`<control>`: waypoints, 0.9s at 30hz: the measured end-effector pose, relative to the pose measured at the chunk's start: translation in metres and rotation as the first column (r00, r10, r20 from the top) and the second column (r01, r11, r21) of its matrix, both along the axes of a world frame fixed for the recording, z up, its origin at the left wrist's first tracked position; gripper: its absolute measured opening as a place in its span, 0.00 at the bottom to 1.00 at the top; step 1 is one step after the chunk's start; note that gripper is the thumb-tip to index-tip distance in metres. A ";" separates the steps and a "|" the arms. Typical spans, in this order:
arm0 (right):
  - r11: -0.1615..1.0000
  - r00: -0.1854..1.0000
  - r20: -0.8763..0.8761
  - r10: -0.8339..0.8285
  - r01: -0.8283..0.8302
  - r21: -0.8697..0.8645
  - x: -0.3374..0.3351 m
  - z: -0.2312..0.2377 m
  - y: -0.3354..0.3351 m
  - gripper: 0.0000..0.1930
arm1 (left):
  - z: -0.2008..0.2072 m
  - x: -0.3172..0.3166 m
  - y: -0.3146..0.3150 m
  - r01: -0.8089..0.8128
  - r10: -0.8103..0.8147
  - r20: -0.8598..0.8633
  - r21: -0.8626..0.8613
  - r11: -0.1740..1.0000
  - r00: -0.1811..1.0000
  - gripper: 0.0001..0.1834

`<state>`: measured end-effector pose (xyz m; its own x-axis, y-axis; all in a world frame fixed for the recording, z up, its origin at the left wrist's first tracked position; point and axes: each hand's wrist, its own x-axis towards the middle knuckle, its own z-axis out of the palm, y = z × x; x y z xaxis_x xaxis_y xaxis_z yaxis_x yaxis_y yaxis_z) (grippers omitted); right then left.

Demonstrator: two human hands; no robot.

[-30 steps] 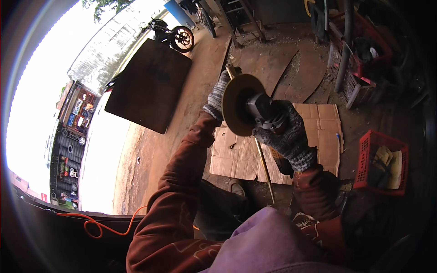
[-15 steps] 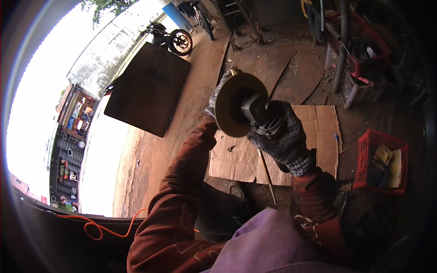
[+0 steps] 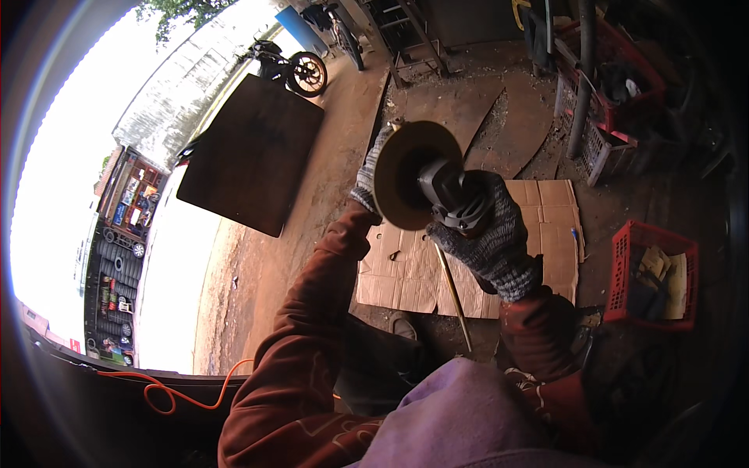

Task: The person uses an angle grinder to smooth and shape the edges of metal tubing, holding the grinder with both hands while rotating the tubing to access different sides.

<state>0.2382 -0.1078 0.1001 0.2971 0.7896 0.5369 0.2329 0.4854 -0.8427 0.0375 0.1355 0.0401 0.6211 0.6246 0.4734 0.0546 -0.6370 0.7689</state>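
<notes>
My right hand point(image 3: 490, 248), in a grey knitted glove, is closed around the body of an angle grinder point(image 3: 443, 187). Its wide brownish disc point(image 3: 396, 173) faces up toward me and covers part of my left hand. That left hand point(image 3: 368, 173), gloved too, lies behind the disc's left edge, closed on the far part of a thin brass-coloured rod point(image 3: 451, 290). The rod's tip shows just past the disc, and its near end slants down toward my legs. Whether disc and rod touch cannot be seen.
Flattened cardboard point(image 3: 398, 269) covers the floor beneath my hands. A red crate point(image 3: 616, 273) with scraps stands at the right; more crates point(image 3: 597, 152) stand beyond it near a pole point(image 3: 585, 86). A dark panel point(image 3: 253, 156) and a motorcycle point(image 3: 300, 72) are left. An orange cord point(image 3: 191, 402) lies lower left.
The grinder and its disc have shifted slightly right and up in the picture. Both hands keep their holds, and the surroundings look the same.
</notes>
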 end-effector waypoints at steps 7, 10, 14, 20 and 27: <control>0.999 0.998 -0.036 0.041 -0.042 -0.006 -0.001 0.001 0.000 0.37 | -0.006 0.000 0.003 0.022 -0.021 0.028 -0.032 0.999 0.999 0.29; 0.999 0.998 -0.043 0.046 -0.046 0.009 -0.002 0.002 0.000 0.37 | -0.013 -0.005 0.004 0.032 -0.029 0.051 -0.066 0.997 0.998 0.30; 0.999 0.998 -0.036 0.047 -0.047 -0.006 -0.003 0.002 -0.001 0.37 | -0.014 -0.006 0.005 0.129 -0.091 0.157 -0.253 0.959 0.983 0.32; 0.999 0.999 -0.027 0.034 -0.034 0.019 0.001 0.001 -0.001 0.36 | 0.012 0.009 -0.012 0.002 -0.002 0.007 0.067 0.998 1.000 0.31; 0.999 0.997 0.071 0.018 -0.015 -0.041 0.008 -0.008 -0.005 0.37 | 0.051 0.042 -0.036 -0.126 0.125 -0.022 -0.061 0.990 0.992 0.28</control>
<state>0.2464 -0.1128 0.0926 0.2461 0.8154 0.5241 0.2854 0.4557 -0.8431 0.0795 0.0999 0.0906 0.5439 0.7261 0.4208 0.1450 -0.5752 0.8051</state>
